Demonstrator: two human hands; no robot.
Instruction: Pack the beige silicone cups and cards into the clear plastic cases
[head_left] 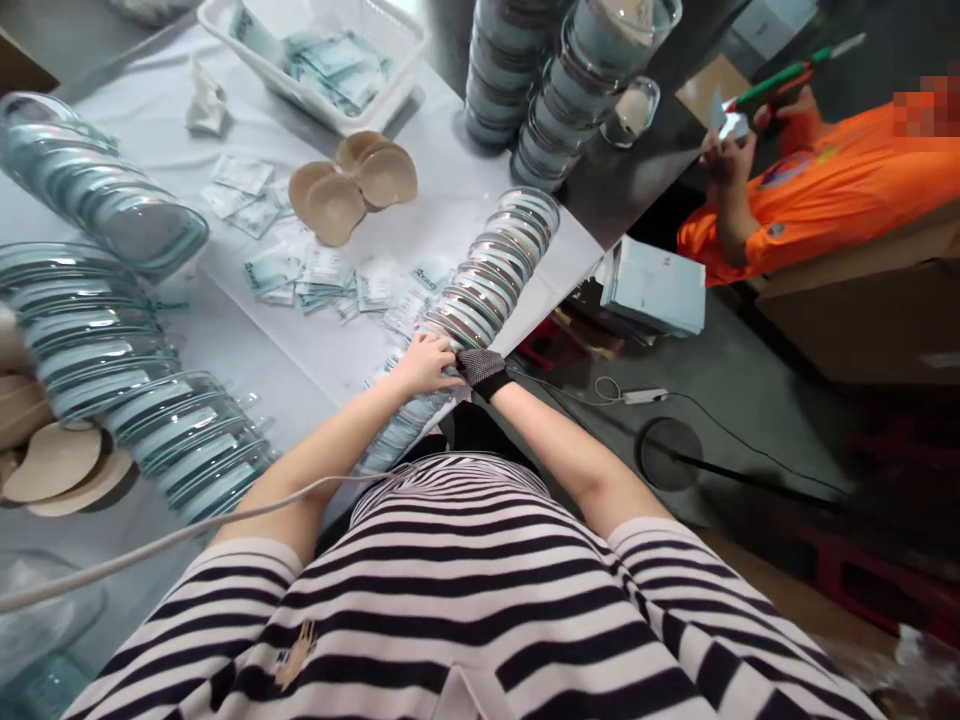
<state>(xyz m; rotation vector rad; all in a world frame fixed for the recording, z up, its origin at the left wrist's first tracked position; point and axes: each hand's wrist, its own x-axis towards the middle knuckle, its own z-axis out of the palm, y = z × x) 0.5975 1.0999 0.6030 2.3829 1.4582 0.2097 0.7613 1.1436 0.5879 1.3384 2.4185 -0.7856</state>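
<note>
At my end of the head feed, both hands meet low at the near edge of the white-covered table (289,365). My left hand (426,364), bare, lies over the slanting row of clear plastic cases (487,280), fingers bent; my right hand (484,370), in a dark mesh glove, sits just beside it. I cannot tell whether either grips a case. The row runs diagonally from my waist toward the table's far right corner. Left of it: printed sachets (322,275), with beige curved pads (328,208) beyond. More nested cases (82,335) line the left side. A white basket (330,112) holds further sachets. Off right, an orange-shirted co-worker (847,195) handles a green-and-red tool (787,72).
</note>
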